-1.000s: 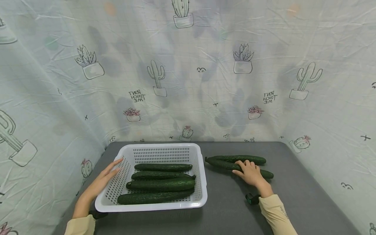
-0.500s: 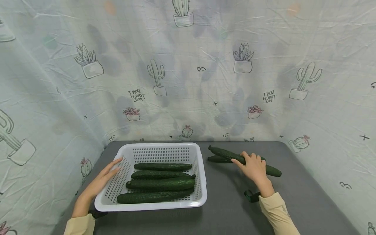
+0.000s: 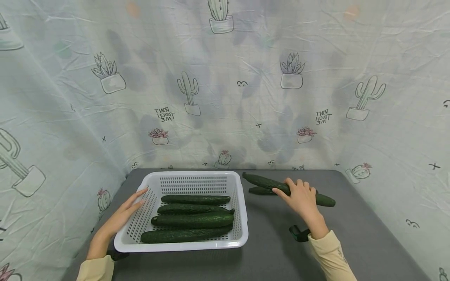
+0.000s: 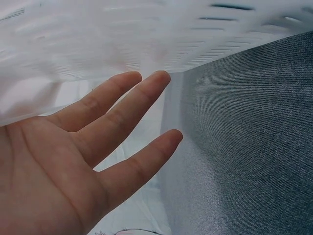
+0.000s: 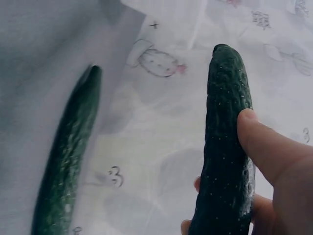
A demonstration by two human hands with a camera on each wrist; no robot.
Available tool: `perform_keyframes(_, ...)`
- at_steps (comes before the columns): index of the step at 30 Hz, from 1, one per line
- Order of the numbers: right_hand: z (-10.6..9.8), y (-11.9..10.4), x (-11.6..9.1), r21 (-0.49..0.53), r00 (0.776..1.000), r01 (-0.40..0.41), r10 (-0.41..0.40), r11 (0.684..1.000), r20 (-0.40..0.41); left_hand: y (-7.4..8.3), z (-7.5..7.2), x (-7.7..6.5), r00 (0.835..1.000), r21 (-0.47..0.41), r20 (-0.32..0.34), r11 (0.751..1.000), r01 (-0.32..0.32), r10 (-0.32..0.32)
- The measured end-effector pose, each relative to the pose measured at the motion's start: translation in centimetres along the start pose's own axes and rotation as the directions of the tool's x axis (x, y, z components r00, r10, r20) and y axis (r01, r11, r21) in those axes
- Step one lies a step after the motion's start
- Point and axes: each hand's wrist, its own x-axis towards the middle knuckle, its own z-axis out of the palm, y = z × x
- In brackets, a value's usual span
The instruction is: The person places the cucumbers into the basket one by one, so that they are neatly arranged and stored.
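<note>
My right hand [image 3: 303, 200] grips a long dark green cucumber [image 3: 261, 181] around its middle, tilted with its far end up. In the right wrist view the thumb lies along one side of this cucumber [image 5: 225, 147] and fingertips show on the other. A second cucumber [image 3: 261, 191] lies on the table behind it, partly covered by the held one and the hand. On the other side, my left hand [image 3: 117, 219] rests at the left side of a white plastic basket [image 3: 181, 247], fingers extended. The left wrist view has those fingers straight and spread against the basket's slotted wall [image 4: 161, 29].
Several cucumbers [image 3: 193, 220] lie side by side in the basket. The grey table [image 3: 267, 253] reaches back to a pale curtain [image 3: 225, 117] printed with cacti, which also hangs along both sides. A dark strap piece [image 3: 299, 234] sits under the right wrist.
My right hand has lifted the front cucumber off the table, swung its far end up and back, then moved it slightly left. The left hand and basket have stayed in place.
</note>
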Motion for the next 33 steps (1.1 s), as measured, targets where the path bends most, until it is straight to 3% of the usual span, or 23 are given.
perform_keyframes(14, -1.8, -3.6, -0.9, -0.009, 0.998, 0.047, -0.047, 0.999, 0.044, -0.1, 0.1, 0.0, 1.000, -0.058, 0.008, 0.998, 0.009, -0.008)
perform_keyframes(27, -1.2, -7.7, -1.9, -0.014, 0.993, 0.117, -0.117, 0.993, 0.012, -0.5, 0.3, 0.2, 0.999, -0.094, 0.008, 0.994, 0.046, -0.046)
perform_keyframes(30, -1.0, -8.6, -2.2, -0.009, 0.990, 0.140, -0.140, 0.990, 0.006, -0.6, 0.3, 0.3, 0.999, -0.076, 0.003, 0.996, 0.051, -0.051)
perform_keyframes(33, -0.8, -9.5, -2.2, -0.004, 0.986, 0.164, -0.164, 0.986, 0.002, -0.6, 0.1, 0.2, 0.999, 0.021, -0.018, 0.999, 0.035, -0.035)
